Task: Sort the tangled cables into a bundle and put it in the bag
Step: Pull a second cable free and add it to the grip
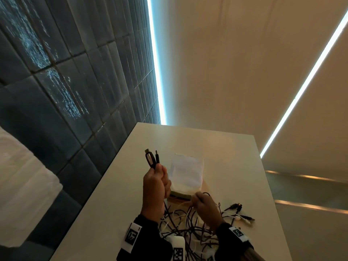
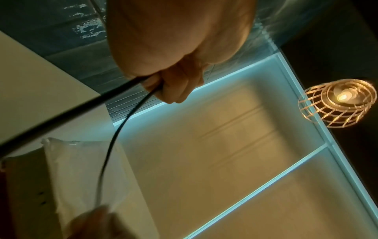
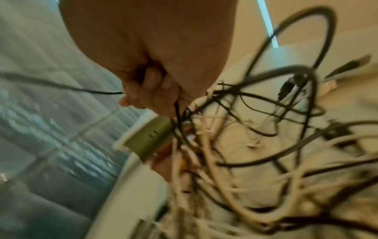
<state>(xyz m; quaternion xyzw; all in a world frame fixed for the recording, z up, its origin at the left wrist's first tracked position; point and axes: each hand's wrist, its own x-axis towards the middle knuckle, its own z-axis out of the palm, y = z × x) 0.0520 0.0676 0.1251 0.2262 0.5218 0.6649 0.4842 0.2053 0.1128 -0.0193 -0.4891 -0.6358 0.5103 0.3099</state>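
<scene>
Pale surface [image 1: 116, 185] beneath me: my left hand [image 1: 153, 183] grasps a black cable [image 1: 152, 159] with its plugs pointing up. It runs down rightward to my right hand [image 1: 204, 204], pinching it over the tangle [image 1: 188, 228]; the bag [image 1: 186, 172] lies just beyond.

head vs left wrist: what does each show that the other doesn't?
Head only: the two connector ends sticking up from the left hand, the right hand on a cable, and the tangled pile on the table.

Left wrist only: the grip from below, with two black strands leaving the curled fingers, and a wicker lamp.

Both: the left hand holding the black cable, and the white bag.
</scene>
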